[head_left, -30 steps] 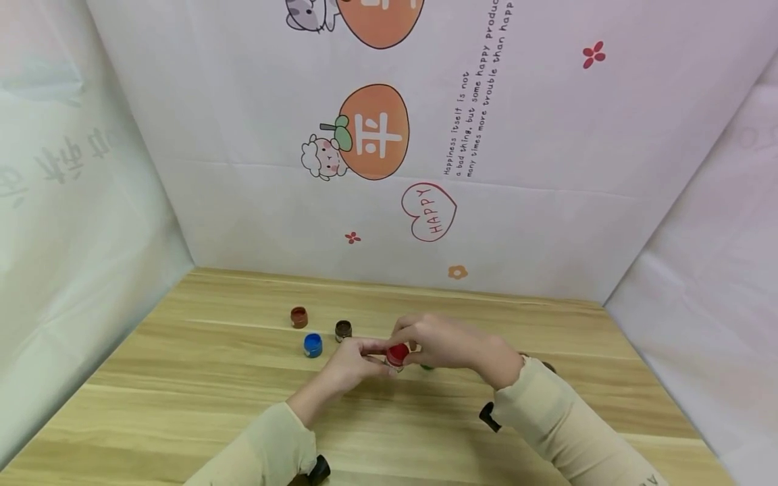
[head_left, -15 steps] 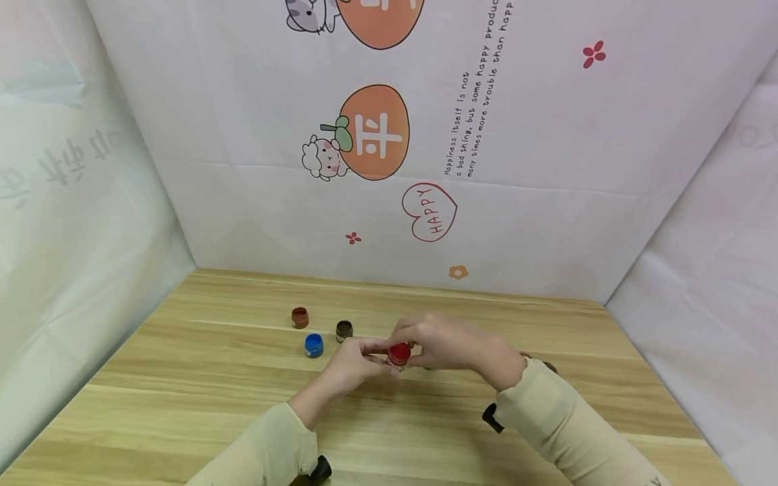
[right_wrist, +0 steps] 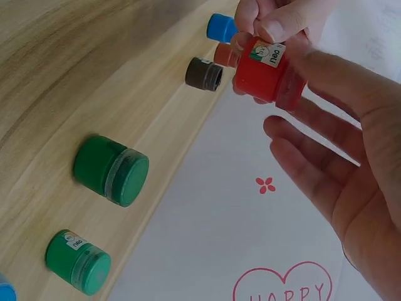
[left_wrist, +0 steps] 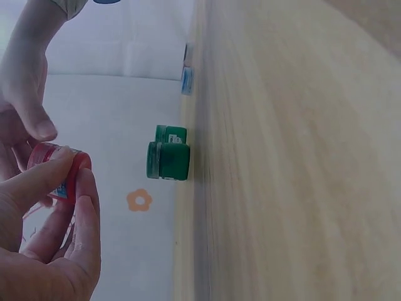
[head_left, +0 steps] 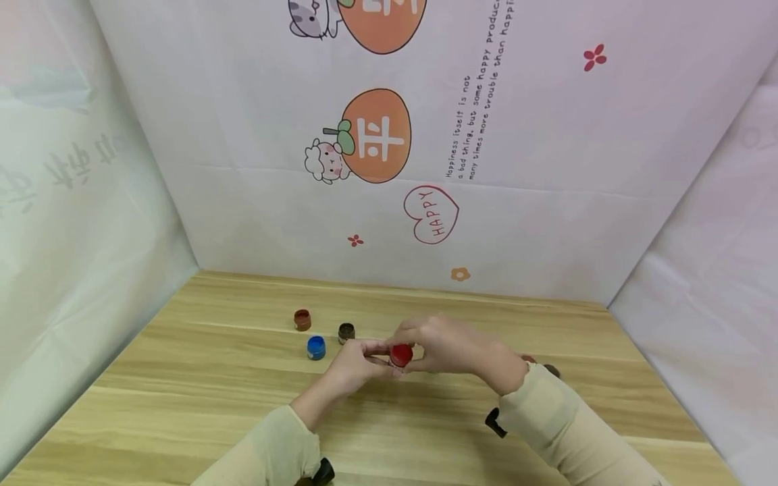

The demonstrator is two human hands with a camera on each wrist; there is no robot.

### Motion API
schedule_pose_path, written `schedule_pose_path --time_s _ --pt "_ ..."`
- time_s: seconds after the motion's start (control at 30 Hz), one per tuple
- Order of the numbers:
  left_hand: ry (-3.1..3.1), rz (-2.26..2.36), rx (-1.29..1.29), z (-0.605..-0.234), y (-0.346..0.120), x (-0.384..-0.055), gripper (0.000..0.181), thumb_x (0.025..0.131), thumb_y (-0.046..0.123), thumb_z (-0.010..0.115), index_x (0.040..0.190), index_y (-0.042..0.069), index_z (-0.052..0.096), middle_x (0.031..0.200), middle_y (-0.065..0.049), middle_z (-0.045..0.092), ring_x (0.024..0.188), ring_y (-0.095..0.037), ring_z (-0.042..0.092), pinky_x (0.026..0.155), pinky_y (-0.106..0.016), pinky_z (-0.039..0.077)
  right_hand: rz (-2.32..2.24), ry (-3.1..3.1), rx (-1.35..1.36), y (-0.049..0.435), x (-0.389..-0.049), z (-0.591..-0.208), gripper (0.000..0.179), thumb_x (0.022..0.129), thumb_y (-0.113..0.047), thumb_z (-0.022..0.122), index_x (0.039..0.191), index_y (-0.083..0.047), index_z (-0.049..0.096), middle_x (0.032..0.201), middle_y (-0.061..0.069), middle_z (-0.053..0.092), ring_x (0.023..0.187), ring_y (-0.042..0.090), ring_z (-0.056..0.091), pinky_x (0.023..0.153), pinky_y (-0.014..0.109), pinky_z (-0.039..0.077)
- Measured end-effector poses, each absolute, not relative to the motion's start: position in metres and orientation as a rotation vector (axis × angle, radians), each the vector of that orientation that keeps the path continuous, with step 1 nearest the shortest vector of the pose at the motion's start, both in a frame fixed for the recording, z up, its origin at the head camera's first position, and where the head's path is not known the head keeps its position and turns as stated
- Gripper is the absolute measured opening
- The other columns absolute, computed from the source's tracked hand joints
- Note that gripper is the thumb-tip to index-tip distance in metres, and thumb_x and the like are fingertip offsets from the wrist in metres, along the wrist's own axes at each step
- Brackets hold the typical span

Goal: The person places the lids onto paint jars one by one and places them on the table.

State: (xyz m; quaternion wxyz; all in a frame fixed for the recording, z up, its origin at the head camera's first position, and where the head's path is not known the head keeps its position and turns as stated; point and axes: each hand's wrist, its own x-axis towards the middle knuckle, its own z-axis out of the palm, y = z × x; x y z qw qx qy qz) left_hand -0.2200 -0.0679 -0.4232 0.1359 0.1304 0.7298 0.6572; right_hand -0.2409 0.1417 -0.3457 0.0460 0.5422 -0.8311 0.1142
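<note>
My left hand [head_left: 354, 366] grips a small red paint jar [head_left: 401, 355] by its body, fingers and thumb wrapped round it. The right hand [head_left: 452, 345] has thumb and forefinger about the clear-rimmed lid [right_wrist: 290, 88], its other fingers extended. A pale label [right_wrist: 268, 52] shows on the jar, which is held above the table in the left wrist view. Two green jars [right_wrist: 110, 169] [right_wrist: 78, 261] stand near the right hand, hidden behind it in the head view. Left of the hands stand open blue [head_left: 316, 347], dark brown [head_left: 346, 332] and reddish-brown [head_left: 302, 320] jars.
Beyond the right wrist, a reddish jar [head_left: 529, 359] and a dark one [head_left: 552, 370] are partly covered by the sleeve. A blue item [right_wrist: 5, 292] shows at the right wrist view's corner. White printed sheets [head_left: 523, 229] wall in the wooden table [head_left: 377, 432].
Both hands stay on the red jar, with only slight finger shifts. A bit of green seen under the right hand a second ago is now covered. The head view has shifted slightly.
</note>
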Motion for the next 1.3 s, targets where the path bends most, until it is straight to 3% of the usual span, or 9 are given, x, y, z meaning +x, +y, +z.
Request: schedule_pose_path --time_s 0.07,0.17,0.33,0.43,0.57,0.73,0.97,1.2,1.3 --pt "2.11 1.909 0.383 -0.424 -0.068 -0.219 0.045 0.086 0.001 0.081 0.128 -0.006 0.068 0.118 -0.015 0.072 0.099 -0.026 0.073 0.088 -0.038 0.057 0.337 -2.523 1.679 0.142 -0.24 -0.347 0.034 0.087 -0.015 0.084 0.119 -0.008 0.077 0.102 -0.001 0.07 0.086 0.006 0.064 0.078 0.018 0.053" --pt "2.1 1.919 0.397 -0.427 -0.068 -0.219 0.045 0.086 0.0 0.081 0.128 -0.007 0.067 0.119 -0.016 0.072 0.1 -0.026 0.073 0.087 -0.036 0.058 0.318 -2.576 1.621 0.141 -0.237 -0.348 0.03 0.087 -0.02 0.085 0.114 -0.008 0.078 0.097 -0.003 0.067 0.08 0.004 0.061 0.073 0.016 0.051" --pt "2.089 1.933 0.401 -0.428 -0.068 -0.218 0.045 0.085 0.0 0.08 0.128 -0.009 0.066 0.119 -0.017 0.072 0.099 -0.026 0.073 0.088 -0.036 0.058 0.307 -2.563 1.574 0.141 -0.236 -0.351 0.042 0.085 -0.03 0.087 0.119 -0.008 0.075 0.102 -0.001 0.069 0.084 0.007 0.064 0.075 0.019 0.053" --pt "2.071 1.94 0.376 -0.428 -0.067 -0.218 0.044 0.086 0.0 0.08 0.127 -0.007 0.067 0.116 -0.016 0.072 0.099 -0.025 0.073 0.089 -0.036 0.057 0.309 -2.493 1.631 0.144 -0.238 -0.353 0.038 0.087 -0.02 0.084 0.121 -0.008 0.074 0.11 0.001 0.07 0.087 0.007 0.066 0.078 0.021 0.055" --pt "2.051 1.951 0.338 -0.426 -0.067 -0.219 0.043 0.086 0.002 0.081 0.127 -0.004 0.069 0.115 -0.013 0.073 0.098 -0.024 0.072 0.087 -0.036 0.058 0.323 -2.458 1.67 0.144 -0.24 -0.353 0.03 0.087 -0.006 0.079 0.117 -0.008 0.076 0.108 0.0 0.069 0.086 0.007 0.066 0.077 0.02 0.054" --pt "2.086 1.947 0.336 -0.426 -0.066 -0.22 0.045 0.086 0.003 0.082 0.128 -0.005 0.068 0.12 -0.014 0.071 0.1 -0.024 0.071 0.089 -0.037 0.057 0.368 -2.488 1.63 0.144 -0.239 -0.352 0.033 0.088 -0.012 0.083 0.12 -0.008 0.077 0.099 -0.002 0.068 0.083 0.007 0.064 0.075 0.018 0.053" --pt "2.1 1.943 0.348 -0.426 -0.063 -0.221 0.045 0.087 0.008 0.083 0.127 -0.004 0.069 0.12 -0.014 0.072 0.1 -0.024 0.072 0.092 -0.04 0.056 0.36 -2.54 1.559 0.145 -0.239 -0.35 0.032 0.088 -0.023 0.084 0.114 -0.007 0.077 0.09 -0.003 0.066 0.074 0.004 0.059 0.067 0.017 0.05" --pt "2.057 1.986 0.333 -0.426 -0.065 -0.223 0.044 0.086 0.004 0.082 0.127 -0.005 0.068 0.119 -0.016 0.072 0.102 -0.026 0.072 0.092 -0.039 0.056 0.445 -2.566 1.641 0.151 -0.243 -0.347 0.033 0.089 -0.009 0.081 0.122 -0.008 0.073 0.117 -0.001 0.068 0.102 0.008 0.066 0.088 0.026 0.055" --pt "2.046 1.995 0.329 -0.426 -0.066 -0.222 0.045 0.086 0.003 0.082 0.128 -0.005 0.068 0.119 -0.015 0.072 0.102 -0.026 0.072 0.092 -0.038 0.056 0.466 -2.525 1.689 0.151 -0.245 -0.347 0.027 0.089 -0.003 0.079 0.115 -0.008 0.075 0.115 -0.001 0.068 0.101 0.01 0.066 0.087 0.028 0.056"
